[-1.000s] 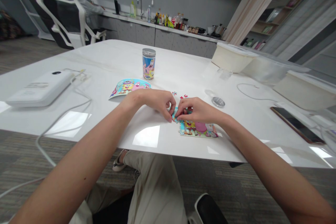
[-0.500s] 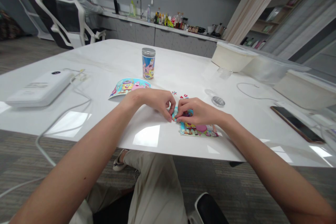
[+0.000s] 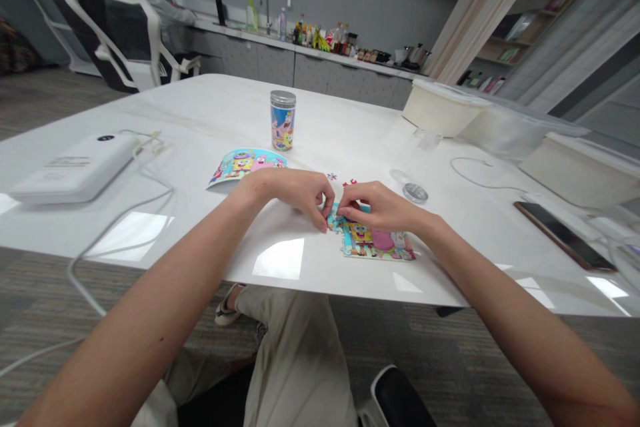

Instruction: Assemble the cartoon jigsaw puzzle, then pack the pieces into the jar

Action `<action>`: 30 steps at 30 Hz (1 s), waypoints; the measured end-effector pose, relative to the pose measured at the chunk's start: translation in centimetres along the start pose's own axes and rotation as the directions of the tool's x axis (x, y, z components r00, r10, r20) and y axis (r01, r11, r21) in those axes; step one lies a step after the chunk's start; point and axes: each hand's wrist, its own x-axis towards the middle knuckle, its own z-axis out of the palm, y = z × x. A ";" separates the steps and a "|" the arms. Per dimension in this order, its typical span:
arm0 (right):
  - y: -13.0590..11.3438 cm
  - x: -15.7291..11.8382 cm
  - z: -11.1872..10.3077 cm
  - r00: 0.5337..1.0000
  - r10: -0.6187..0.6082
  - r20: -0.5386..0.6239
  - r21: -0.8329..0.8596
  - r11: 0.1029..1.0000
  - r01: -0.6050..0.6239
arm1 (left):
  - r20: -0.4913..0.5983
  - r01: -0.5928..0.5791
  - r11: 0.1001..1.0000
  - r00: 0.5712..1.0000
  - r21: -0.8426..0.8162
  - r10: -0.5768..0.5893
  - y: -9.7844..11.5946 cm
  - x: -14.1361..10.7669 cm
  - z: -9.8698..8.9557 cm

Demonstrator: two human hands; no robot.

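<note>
Though near table edge (image 3: pixel 360 294), puzzle (image 3: pixel 384 246) inboard

On the table (image 3: pixel 190 107), the puzzle (image 3: pixel 383 248) lies before me, close to the front edge. My left hand (image 3: pixel 303 197) is at its left side, and my right hand (image 3: pixel 385 207) is above its upper part. Behind my hands lie loose pieces (image 3: pixel 332 176); to the right of these, a disc (image 3: pixel 415 193). Beyond my left wrist is the picture sheet (image 3: pixel 245 163) (my own wrist hides its near corner), and the jar (image 3: pixel 283 123) stands behind its right end. Farther left lies a flat device (image 3: pixel 75 167). At the right is a phone (image 3: pixel 563 233), with boxes (image 3: pixel 445 110) behind it.
</note>
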 end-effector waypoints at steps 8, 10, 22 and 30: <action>0.9 0.0 -0.5 0.919 0.299 -0.257 0.038 0.953 -0.300 | -0.131 0.032 0.998 0.991 0.062 -0.023 0.4 -0.3 -0.3; 1.6 0.0 -1.0 0.847 0.376 -0.376 0.086 0.924 -0.373 | -0.240 0.046 0.992 0.971 0.114 -0.017 0.1 -0.2 -0.4; 4.7 0.4 -0.6 0.784 0.474 -0.401 -0.026 0.850 -0.527 | -0.460 0.412 0.822 0.862 0.394 -0.212 -2.6 -0.2 -0.3; 4.7 0.5 0.0 0.814 0.459 -0.355 -0.089 0.851 -0.518 | -0.384 0.302 0.875 0.911 0.379 -0.148 -2.4 0.4 0.1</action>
